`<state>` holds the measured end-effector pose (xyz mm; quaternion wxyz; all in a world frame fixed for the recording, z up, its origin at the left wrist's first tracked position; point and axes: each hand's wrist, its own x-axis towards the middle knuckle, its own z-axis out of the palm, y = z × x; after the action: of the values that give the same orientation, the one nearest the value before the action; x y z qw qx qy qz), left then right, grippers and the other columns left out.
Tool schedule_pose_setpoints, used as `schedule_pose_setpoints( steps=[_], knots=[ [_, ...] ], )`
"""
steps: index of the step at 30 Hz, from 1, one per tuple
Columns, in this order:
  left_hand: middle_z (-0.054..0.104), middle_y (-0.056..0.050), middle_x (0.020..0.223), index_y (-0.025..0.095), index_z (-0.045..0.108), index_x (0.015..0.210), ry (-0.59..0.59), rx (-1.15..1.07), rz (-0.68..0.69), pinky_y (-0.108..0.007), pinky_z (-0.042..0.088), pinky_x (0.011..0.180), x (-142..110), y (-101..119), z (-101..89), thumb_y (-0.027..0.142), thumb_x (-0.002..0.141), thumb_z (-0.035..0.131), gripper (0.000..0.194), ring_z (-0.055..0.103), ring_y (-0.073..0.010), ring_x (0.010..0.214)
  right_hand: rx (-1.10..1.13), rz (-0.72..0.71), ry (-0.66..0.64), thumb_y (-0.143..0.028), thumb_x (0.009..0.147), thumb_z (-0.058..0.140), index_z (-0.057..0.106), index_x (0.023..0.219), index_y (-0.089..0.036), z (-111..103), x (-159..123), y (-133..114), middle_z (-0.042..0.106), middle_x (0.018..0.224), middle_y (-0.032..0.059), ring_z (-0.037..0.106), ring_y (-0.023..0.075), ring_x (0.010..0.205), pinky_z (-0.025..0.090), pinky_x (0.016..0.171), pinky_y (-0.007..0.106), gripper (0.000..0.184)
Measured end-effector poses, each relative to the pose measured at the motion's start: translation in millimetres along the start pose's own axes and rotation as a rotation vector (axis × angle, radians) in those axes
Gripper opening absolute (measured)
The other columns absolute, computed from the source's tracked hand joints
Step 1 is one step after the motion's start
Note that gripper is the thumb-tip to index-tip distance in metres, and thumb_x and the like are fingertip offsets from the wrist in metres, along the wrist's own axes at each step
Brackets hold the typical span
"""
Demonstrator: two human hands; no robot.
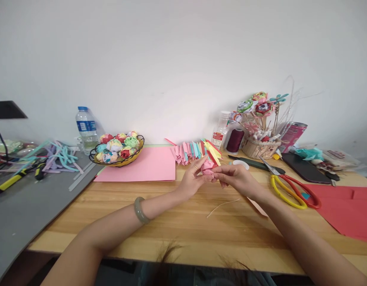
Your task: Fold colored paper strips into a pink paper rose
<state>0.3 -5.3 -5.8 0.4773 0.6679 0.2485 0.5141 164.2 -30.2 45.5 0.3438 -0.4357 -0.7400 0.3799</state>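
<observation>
One pink paper (207, 166) sits between left fingers (198, 163) and right fingers (224, 170)

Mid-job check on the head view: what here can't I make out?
All in the head view:
Pink paper piece: full shape, partly covered by the left hand and right hand.
Red paper: far end, cut off by the picture's right edge.
Water bottle label: print too small to read.
Black panel: one end, cut off by the left edge.

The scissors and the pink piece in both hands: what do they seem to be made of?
Scissors: blades probably metal, grey and shiny; red and yellow handles likely plastic, smooth and evenly coloured. Pink piece: probably paper, matte, with creased folds.
</observation>
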Motion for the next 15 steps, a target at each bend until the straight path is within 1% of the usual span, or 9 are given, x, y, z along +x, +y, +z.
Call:
schedule_pose_setpoints(
  steps=[3,6,11,13,15],
  knots=[
    [0.038,-0.008,0.134,0.025,0.043,0.126,-0.015,0.003,-0.005,-0.037,0.034,0.1,-0.1,-1.5,0.3,0.032,0.07,0.063,0.06,0.035,-0.0228,0.124,-0.012,0.018,0.004,-0.042,0.071,0.059,0.065,0.074,-0.014,0.4,0.0,-0.8,0.06,0.063,0.0018,0.047,0.0087,0.048,0.041,0.048,0.023,0.028],
    [0.038,-0.008,0.133,0.026,0.041,0.127,-0.052,0.021,0.008,-0.037,0.039,0.096,-1.6,-2.8,0.4,0.034,0.07,0.063,0.061,0.037,-0.0236,0.122,-0.011,0.039,0.049,-0.039,0.07,0.06,0.061,0.065,-0.014,4.3,0.8,0.0,0.057,0.057,0.0005,0.047,0.0084,0.045,0.039,0.044,0.021,0.025],
    [0.036,-0.008,0.133,0.027,0.04,0.128,-0.083,0.008,0.02,-0.035,0.043,0.092,-2.9,-2.5,-0.3,0.035,0.07,0.063,0.063,0.036,-0.0235,0.122,-0.025,0.048,0.111,-0.035,0.068,0.062,0.057,0.058,-0.015,6.3,1.7,2.0,0.052,0.051,-0.0022,0.046,0.008,0.043,0.036,0.042,0.021,0.023],
    [0.035,-0.008,0.134,0.027,0.04,0.128,-0.067,0.004,0.021,-0.034,0.043,0.093,-2.3,-3.3,-0.6,0.034,0.07,0.063,0.062,0.034,-0.0235,0.124,-0.024,0.034,0.103,-0.034,0.068,0.062,0.059,0.061,-0.014,4.6,1.4,1.7,0.052,0.052,-0.0025,0.045,0.0074,0.043,0.036,0.042,0.02,0.022],
    [0.035,-0.009,0.134,0.026,0.04,0.128,-0.041,0.002,0.019,-0.034,0.041,0.094,-1.3,-4.7,-0.6,0.033,0.071,0.063,0.062,0.032,-0.0235,0.125,-0.02,0.017,0.082,-0.035,0.07,0.06,0.063,0.068,-0.014,3.4,1.0,1.1,0.055,0.056,-0.0015,0.045,0.0072,0.044,0.037,0.043,0.021,0.021]
  ],
)
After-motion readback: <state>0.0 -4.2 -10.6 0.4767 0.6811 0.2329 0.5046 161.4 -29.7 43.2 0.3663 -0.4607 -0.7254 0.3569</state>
